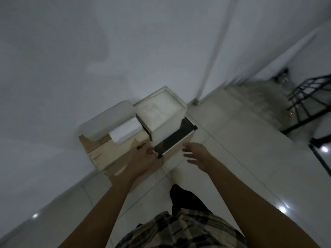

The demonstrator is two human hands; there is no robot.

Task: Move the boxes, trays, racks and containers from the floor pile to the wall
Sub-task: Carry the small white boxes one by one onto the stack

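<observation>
Against the wall (107, 51), a dark tray (174, 138) is tilted before a cream bin (161, 111). Its corner is touched by the left hand (141, 160), grip unclear; the right hand (197, 154) is spread nearby; a black rack (308, 104) is seen well apart.

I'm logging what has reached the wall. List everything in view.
wooden crate: one, pale wood, on floor against wall
plastic tub: one, translucent white, on the crate
small box: one, white, on the crate beside the tub
big bin: one, cream, against wall right of the crate
tray: one, black with white edge, tilted against the bin's front
metal rack: at least one, black, far right, cut off
pipe: one, white, up the wall
left hand: at the tray's lower corner, grip unclear
right hand: open, fingers spread, holding nothing
</observation>
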